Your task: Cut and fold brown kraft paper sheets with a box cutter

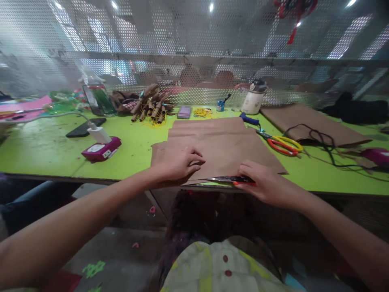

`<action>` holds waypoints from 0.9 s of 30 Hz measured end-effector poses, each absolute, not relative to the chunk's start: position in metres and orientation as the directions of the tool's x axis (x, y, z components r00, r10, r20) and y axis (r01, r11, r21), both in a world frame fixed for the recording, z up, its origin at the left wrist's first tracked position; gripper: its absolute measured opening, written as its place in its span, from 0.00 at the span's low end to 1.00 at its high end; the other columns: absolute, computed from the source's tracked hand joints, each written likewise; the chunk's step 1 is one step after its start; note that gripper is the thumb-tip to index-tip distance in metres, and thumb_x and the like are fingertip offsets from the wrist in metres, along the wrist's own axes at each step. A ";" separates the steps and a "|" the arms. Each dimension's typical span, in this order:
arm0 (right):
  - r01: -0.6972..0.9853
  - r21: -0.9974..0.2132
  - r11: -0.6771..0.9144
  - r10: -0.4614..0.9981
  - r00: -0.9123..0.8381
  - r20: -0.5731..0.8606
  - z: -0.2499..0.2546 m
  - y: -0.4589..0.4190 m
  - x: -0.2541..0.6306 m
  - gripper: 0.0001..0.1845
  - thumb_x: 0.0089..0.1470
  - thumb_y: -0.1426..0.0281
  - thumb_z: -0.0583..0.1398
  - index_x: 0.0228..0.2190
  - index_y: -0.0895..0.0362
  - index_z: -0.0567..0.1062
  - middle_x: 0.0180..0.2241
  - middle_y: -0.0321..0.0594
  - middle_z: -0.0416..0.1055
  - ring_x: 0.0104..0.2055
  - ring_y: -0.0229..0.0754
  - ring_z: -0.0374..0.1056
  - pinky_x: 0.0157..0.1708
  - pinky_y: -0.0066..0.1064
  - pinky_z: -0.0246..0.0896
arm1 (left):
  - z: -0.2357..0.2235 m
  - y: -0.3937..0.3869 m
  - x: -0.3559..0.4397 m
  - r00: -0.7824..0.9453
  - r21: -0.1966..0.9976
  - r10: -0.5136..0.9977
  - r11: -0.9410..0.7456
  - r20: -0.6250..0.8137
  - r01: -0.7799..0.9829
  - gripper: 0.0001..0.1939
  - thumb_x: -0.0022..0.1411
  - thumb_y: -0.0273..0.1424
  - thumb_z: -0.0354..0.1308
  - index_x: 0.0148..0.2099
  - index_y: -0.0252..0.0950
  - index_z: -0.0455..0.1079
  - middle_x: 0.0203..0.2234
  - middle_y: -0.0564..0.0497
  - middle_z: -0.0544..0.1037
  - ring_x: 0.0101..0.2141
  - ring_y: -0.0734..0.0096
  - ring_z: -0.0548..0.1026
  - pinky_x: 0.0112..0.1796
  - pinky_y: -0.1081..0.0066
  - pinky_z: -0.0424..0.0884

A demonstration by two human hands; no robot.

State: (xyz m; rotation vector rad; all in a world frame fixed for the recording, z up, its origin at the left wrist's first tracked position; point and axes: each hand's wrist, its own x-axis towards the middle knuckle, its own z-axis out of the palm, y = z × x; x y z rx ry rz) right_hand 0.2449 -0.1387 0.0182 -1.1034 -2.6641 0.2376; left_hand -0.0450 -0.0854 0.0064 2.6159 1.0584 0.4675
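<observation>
Sheets of brown kraft paper (212, 144) lie stacked at the table's front edge. On their left part rests my left hand (184, 162), its fingers loosely bent and apart, with nothing held between them. My right hand (258, 178) is closed on the red-and-black handle of a pair of scissors (232, 179). The blades point left along the paper's near edge, below the left hand's fingertips. Whether the paper lies between the blades is hard to make out. Behind the paper's right side lie a second pair of scissors with orange and yellow handles (284, 145) and a blue-handled tool (249, 119).
Rolled brown paper tubes (152, 105) with yellow string sit at the back. A white bottle (253, 97), a small blue jar (220, 106) and folded brown paper (313, 121) stand or lie rightward. To the left are a purple power adapter (101, 149) and a phone (86, 127).
</observation>
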 end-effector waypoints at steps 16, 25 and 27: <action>0.654 -0.240 0.718 0.696 -0.679 0.233 0.018 -0.142 0.221 0.05 0.60 0.73 0.57 0.31 0.56 0.65 0.34 0.41 0.66 0.35 0.42 0.63 0.33 0.32 0.55 | 0.003 -0.065 -0.065 0.802 0.139 0.546 -0.838 0.241 0.528 0.17 0.70 0.39 0.48 0.53 0.38 0.71 0.48 0.44 0.73 0.48 0.63 0.70 0.53 0.60 0.58; 0.633 -0.272 0.725 0.687 -0.690 0.226 0.019 -0.145 0.191 0.01 0.59 0.74 0.57 0.34 0.58 0.68 0.37 0.43 0.68 0.39 0.44 0.64 0.36 0.34 0.58 | 0.004 -0.067 -0.064 0.801 0.136 0.555 -0.832 0.226 0.538 0.17 0.70 0.38 0.48 0.53 0.38 0.71 0.48 0.44 0.73 0.48 0.64 0.70 0.54 0.60 0.58; 0.628 -0.269 0.730 0.682 -0.695 0.229 0.019 -0.145 0.186 0.01 0.59 0.75 0.57 0.34 0.58 0.68 0.37 0.44 0.69 0.39 0.45 0.65 0.37 0.34 0.58 | 0.004 -0.066 -0.064 0.800 0.141 0.558 -0.830 0.221 0.540 0.17 0.70 0.38 0.48 0.53 0.38 0.71 0.48 0.44 0.72 0.49 0.63 0.70 0.54 0.60 0.59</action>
